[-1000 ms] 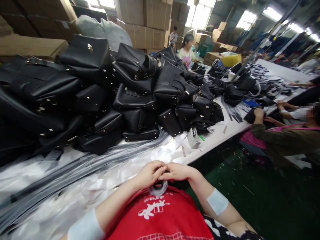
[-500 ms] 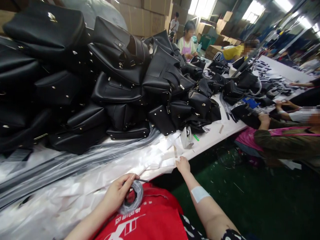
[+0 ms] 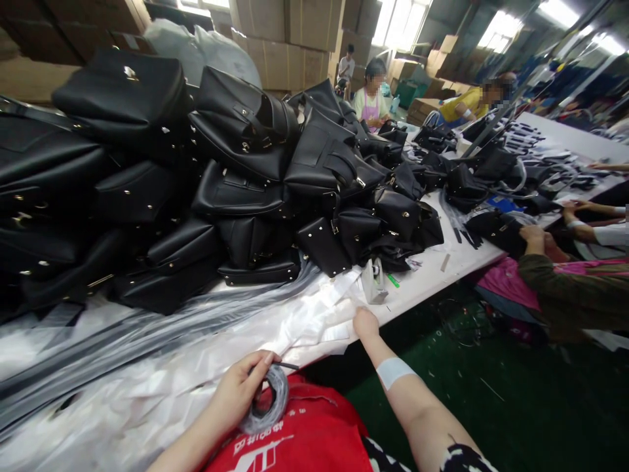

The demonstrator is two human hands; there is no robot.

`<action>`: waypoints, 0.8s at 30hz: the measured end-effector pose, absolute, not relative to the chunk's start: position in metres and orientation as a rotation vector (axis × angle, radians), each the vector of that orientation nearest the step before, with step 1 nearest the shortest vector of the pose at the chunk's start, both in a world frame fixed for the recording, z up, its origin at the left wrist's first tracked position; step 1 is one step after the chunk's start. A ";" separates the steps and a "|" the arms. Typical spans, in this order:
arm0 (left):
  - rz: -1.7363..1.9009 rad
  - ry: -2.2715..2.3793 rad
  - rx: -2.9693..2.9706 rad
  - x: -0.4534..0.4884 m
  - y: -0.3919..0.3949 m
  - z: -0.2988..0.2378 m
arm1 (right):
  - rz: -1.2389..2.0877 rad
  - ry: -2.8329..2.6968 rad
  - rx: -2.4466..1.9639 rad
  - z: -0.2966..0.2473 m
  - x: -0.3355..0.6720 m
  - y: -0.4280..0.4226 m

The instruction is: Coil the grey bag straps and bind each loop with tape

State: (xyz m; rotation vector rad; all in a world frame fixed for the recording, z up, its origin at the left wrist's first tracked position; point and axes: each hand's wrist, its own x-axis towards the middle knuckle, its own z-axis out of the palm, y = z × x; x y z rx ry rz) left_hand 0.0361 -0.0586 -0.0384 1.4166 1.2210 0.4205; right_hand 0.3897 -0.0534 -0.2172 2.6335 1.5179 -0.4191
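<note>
My left hand (image 3: 240, 383) is closed around a coiled black strap in clear plastic (image 3: 275, 400), whose dark end sticks out past the fingertips to the right. The coil is in front of my red apron (image 3: 299, 432). Out at the table edge, my right hand (image 3: 366, 322) is closed with its fingers curled away from me; what they grip, if anything, is hidden. Just beyond it stands a grey tape dispenser (image 3: 375, 283). White plastic sheets (image 3: 304, 321) lie between my hands on the table.
Black handbags (image 3: 246, 131) are piled high along the table, with long plastic-wrapped straps (image 3: 171, 328) in front of them. A green object (image 3: 393, 280) lies by the dispenser. Co-workers sit at right, one with an olive sleeve (image 3: 550, 282). Cardboard boxes (image 3: 295, 59) stand behind.
My right hand has moved slightly forward, away from the white sheet corner and nearer the dispenser. My left hand still holds the coil. The view has tilted up a little.
</note>
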 end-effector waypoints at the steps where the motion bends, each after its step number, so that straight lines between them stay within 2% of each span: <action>1: 0.416 1.214 1.410 0.035 -0.058 -0.039 | -0.439 1.485 2.636 -0.214 0.395 -0.056; 10: 0.385 1.101 1.450 0.033 -0.058 -0.039 | -0.501 1.464 2.637 -0.165 0.399 -0.077; 19: 0.333 0.892 1.226 0.024 -0.057 -0.039 | -0.565 1.611 2.634 -0.065 0.389 -0.114; 21: 0.326 0.860 1.144 0.023 -0.055 -0.039 | -0.681 1.794 2.681 -0.038 0.371 -0.125; 24: 0.351 0.843 1.105 0.021 -0.052 -0.037 | -1.092 2.257 2.722 0.003 0.326 -0.141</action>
